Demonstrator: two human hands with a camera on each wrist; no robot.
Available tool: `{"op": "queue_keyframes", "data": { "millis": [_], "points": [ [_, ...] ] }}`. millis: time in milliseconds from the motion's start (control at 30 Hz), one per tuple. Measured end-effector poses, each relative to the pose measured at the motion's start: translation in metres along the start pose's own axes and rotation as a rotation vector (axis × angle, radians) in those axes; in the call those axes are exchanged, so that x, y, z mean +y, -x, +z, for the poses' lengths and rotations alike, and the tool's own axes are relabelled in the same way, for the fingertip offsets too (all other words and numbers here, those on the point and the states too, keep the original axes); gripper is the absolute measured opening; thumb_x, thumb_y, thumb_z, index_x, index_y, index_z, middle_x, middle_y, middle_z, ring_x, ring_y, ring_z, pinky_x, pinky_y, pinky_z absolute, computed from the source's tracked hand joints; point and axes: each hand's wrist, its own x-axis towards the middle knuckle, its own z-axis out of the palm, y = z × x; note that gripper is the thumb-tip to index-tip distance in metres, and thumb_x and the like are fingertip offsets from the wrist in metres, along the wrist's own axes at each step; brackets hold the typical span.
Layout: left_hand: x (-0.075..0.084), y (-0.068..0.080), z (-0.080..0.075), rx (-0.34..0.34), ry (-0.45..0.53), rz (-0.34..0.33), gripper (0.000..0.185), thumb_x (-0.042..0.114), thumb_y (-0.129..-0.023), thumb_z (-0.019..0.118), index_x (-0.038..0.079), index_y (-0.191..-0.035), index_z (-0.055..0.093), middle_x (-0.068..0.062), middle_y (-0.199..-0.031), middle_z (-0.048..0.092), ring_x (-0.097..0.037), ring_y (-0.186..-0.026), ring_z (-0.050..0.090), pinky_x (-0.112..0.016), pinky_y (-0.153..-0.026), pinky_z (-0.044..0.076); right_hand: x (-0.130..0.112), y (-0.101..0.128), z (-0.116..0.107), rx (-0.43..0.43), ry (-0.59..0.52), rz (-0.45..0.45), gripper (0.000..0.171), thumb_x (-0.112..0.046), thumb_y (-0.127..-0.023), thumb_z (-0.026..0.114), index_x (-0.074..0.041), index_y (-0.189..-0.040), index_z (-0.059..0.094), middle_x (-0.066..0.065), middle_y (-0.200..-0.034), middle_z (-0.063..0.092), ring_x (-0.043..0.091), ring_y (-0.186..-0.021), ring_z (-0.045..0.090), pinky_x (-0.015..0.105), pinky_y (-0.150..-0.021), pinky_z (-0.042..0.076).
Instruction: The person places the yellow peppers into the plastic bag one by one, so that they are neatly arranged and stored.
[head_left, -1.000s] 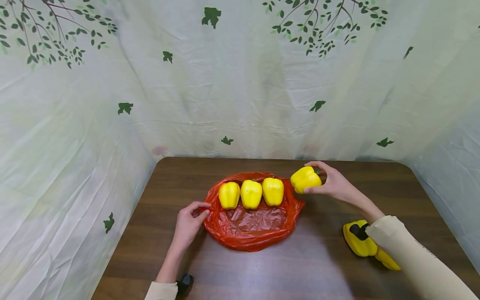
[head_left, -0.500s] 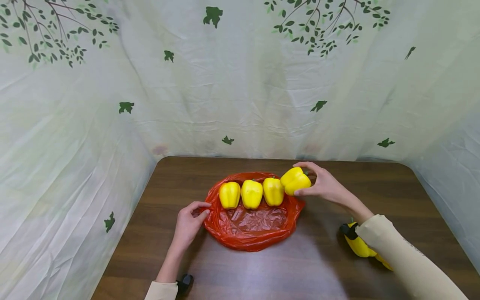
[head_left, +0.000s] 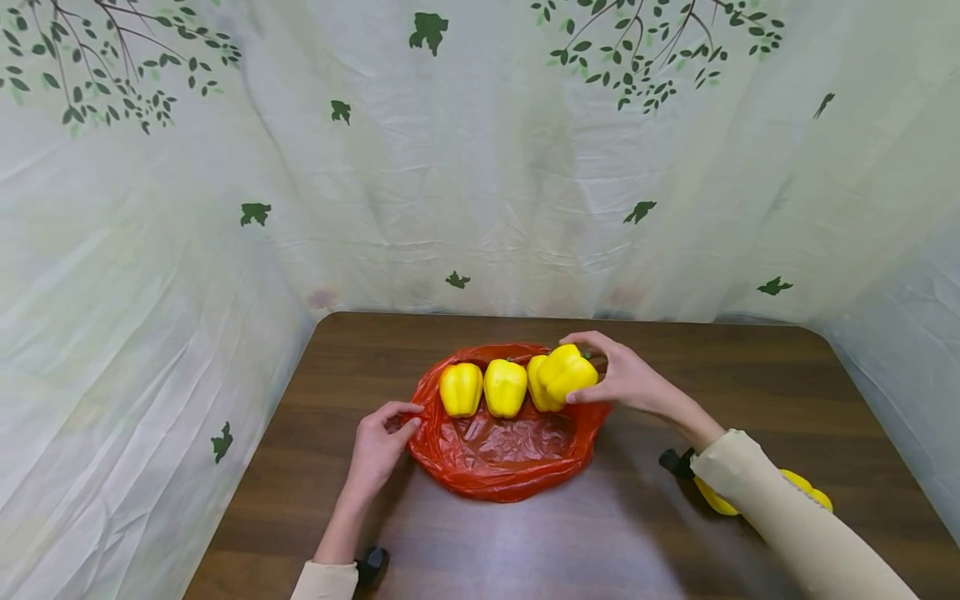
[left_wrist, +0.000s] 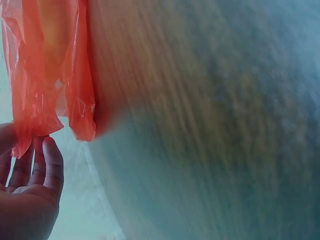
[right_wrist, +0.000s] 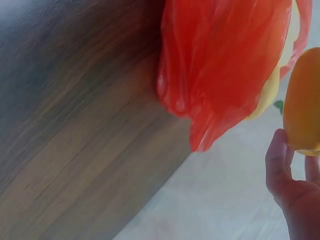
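Since a second ago the right hand (head_left: 626, 382) has carried its yellow pepper (head_left: 567, 375) leftward from beyond the bag's right edge to over the bag, where it now overlaps the rightmost of the three peppers in the row; the left hand (head_left: 377, 442) has stayed put at the bag's left rim.

The dark wooden surface (head_left: 750, 375) carries a red plastic bag (head_left: 498, 462) spread open near its middle. In the bag three yellow peppers stand side by side: the left pepper (head_left: 460, 389), the middle pepper (head_left: 505, 387) and the right pepper (head_left: 536, 385), partly hidden behind the held one. Another yellow pepper (head_left: 806, 492) lies on the surface at the right, mostly hidden by the right sleeve (head_left: 772, 508).

The held pepper sits tilted at the tips of the right hand's fingers, just left of the palm. That arm reaches in from the lower right, wrist raised, fingers curled round the pepper with the thumb beneath it. The left forearm comes up from the lower edge; its fingers (left_wrist: 52, 160) pinch the bag's thin rim
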Motion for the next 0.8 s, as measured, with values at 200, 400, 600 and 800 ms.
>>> {"op": "queue_keyframes", "data": {
  "millis": [200, 400, 600, 800],
  "points": [
    [0.0, 0.001, 0.002, 0.004, -0.005, -0.015, 0.014, 0.004, -0.085, 0.066, 0.011, -0.097, 0.07, -0.007, -0.092, 0.064, -0.024, -0.072, 0.054, -0.026, -0.06, 0.05, -0.005, -0.004, 0.013, -0.006, -0.004, -0.026, 0.071, -0.036, -0.066, 0.084, -0.034, -0.126, 0.048, -0.009, -0.121, 0.051, 0.02, -0.1, 0.054, 0.036, -0.079, 0.051],
    [-0.004, 0.0, 0.002, -0.001, -0.006, -0.033, 0.015, 0.005, -0.086, 0.066, 0.013, -0.097, 0.07, -0.006, -0.093, 0.064, -0.023, -0.073, 0.054, -0.026, -0.061, 0.051, -0.009, -0.007, 0.026, -0.025, 0.015, -0.055, 0.071, -0.038, -0.065, 0.084, -0.03, -0.127, 0.05, -0.013, -0.124, 0.05, 0.017, -0.109, 0.048, 0.039, -0.081, 0.05],
    [0.021, 0.005, -0.003, -0.017, 0.007, -0.034, 0.015, 0.001, -0.085, 0.065, 0.005, -0.098, 0.07, -0.012, -0.093, 0.064, -0.025, -0.073, 0.054, -0.024, -0.061, 0.049, -0.016, -0.012, 0.04, -0.071, 0.001, -0.097, 0.071, -0.038, -0.066, 0.084, -0.029, -0.128, 0.05, -0.008, -0.128, 0.049, 0.016, -0.108, 0.048, 0.039, -0.083, 0.049],
    [0.019, 0.004, -0.003, -0.022, 0.006, -0.042, 0.015, 0.001, -0.085, 0.065, 0.004, -0.1, 0.069, -0.013, -0.095, 0.064, -0.024, -0.073, 0.054, -0.024, -0.06, 0.049, -0.02, -0.015, 0.053, -0.113, -0.015, -0.103, 0.073, -0.038, -0.066, 0.084, -0.028, -0.129, 0.048, -0.008, -0.13, 0.046, 0.016, -0.111, 0.043, 0.038, -0.083, 0.048]
  ]
}}
